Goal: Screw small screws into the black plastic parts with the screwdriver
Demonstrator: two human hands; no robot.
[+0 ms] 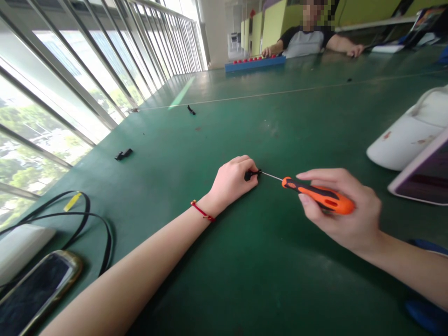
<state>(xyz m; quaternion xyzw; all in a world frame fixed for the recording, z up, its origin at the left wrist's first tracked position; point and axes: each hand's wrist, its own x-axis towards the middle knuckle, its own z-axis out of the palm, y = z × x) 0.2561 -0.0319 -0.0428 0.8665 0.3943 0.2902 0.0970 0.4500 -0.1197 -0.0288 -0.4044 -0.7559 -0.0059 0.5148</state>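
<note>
I find my left hand [235,177] pinching a small black part [249,175] over the bench [301,126], my right hand [359,228] gripping a screwdriver [308,189], its tip at that part; I judge screw work in hand, the next move calling for a steady, straight turn.

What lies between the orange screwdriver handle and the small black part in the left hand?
In the head view, only the thin metal shaft spans the stretch from the orange handle to the black part.
</note>
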